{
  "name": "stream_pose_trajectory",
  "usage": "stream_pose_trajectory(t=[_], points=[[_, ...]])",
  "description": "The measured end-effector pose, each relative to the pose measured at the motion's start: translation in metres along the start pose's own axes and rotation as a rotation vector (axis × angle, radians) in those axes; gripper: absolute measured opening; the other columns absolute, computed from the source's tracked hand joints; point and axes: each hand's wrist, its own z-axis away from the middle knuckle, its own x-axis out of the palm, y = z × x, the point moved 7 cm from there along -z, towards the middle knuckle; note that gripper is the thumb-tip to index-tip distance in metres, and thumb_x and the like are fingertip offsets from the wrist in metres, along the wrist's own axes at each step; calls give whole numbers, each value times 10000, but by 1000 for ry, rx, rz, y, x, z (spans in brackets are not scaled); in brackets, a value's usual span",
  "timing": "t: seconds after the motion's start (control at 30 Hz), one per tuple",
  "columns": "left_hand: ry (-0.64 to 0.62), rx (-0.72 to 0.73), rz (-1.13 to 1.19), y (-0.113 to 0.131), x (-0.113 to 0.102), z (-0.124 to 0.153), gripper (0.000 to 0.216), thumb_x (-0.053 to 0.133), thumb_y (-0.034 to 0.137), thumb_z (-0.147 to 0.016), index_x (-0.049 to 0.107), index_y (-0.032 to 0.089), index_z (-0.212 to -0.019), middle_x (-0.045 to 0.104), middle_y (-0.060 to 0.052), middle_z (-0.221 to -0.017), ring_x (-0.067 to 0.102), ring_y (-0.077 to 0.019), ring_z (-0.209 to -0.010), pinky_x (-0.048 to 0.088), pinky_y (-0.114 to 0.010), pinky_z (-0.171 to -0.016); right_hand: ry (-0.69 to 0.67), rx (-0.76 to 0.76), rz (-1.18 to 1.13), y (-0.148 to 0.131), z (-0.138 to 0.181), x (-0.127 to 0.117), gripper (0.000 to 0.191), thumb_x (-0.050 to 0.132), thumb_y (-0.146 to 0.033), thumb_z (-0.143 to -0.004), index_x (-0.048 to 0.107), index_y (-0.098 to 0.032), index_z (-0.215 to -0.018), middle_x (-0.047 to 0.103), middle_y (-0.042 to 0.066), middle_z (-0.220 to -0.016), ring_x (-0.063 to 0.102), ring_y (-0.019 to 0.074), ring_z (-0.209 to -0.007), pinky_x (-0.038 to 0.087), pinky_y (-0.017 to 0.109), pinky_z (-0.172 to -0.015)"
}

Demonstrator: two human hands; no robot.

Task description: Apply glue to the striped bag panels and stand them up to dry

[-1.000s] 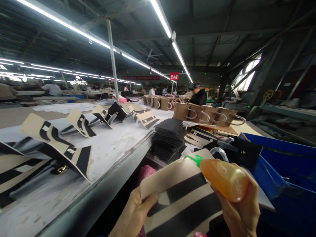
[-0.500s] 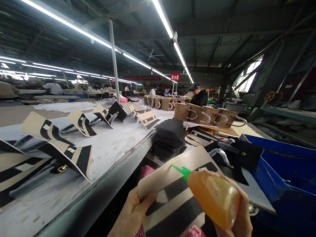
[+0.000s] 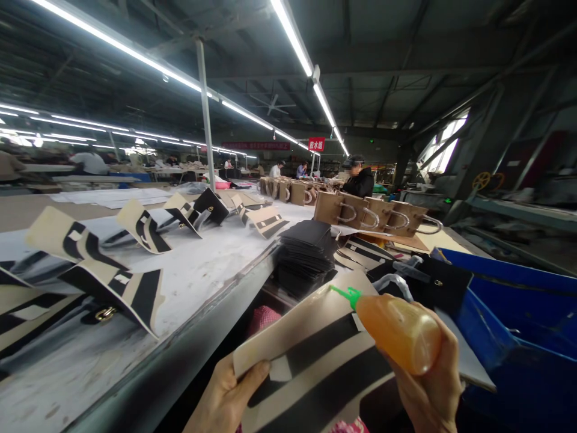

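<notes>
My left hand [image 3: 229, 385] grips the near left corner of a beige panel with black stripes [image 3: 311, 361], thumb on top. The panel is tilted over my lap. In my right hand [image 3: 435, 379] is a squeeze glue bottle [image 3: 399, 331] of amber liquid, held on its side with its green nozzle [image 3: 351, 296] pointing left. The nozzle tip is at the panel's plain beige far border, and a thin glossy streak shows near it. Whether the tip touches the surface I cannot tell. My right fingers are partly hidden behind the bottle.
Folded striped pieces with metal clasps [image 3: 117, 288] stand on the white-covered table [image 3: 198, 270] at left. A stack of black pieces [image 3: 304, 252] lies beyond the panel. Brown bags with wrapped handles [image 3: 327, 207] stand farther back. Blue bins [image 3: 509, 300] are at right; a person [image 3: 360, 180] is behind the bags.
The glue bottle's nozzle has moved right along the panel's far border. The panel has shifted slightly left and lower in view. Both hands keep their holds.
</notes>
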Motion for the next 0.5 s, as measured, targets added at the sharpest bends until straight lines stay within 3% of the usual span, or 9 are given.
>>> stream_pose_trajectory(t=[0.13, 0.27, 0.5], points=[[88, 9, -35, -9, -7, 0, 429, 732, 548, -788, 789, 212, -1048, 812, -63, -950, 704, -343, -1086, 420, -480, -1147, 46, -73, 12, -10, 0, -3, 633, 869, -292, -651, 596, -214, -1217, 601, 115, -1240, 630, 307, -1051, 541, 492, -881], [81, 44, -52, -5, -3, -1, 514, 706, 626, -755, 792, 213, -1048, 805, -71, -1000, 649, -365, -1197, 411, -486, -1154, -6, -33, 23, -11, 3, -4, 591, 847, -358, -671, 630, -210, -1200, 639, 114, -1165, 619, 327, -1072, 558, 456, -837], [190, -66, -51, -20, -24, 8, 424, 774, 539, -729, 796, 210, -994, 814, -72, -910, 718, -362, -1057, 526, -466, -1038, 73, -126, 36, -8, -8, -11, 652, 879, -278, -646, 562, -215, -1212, 618, 112, -1203, 646, 296, -1010, 557, 476, -836]])
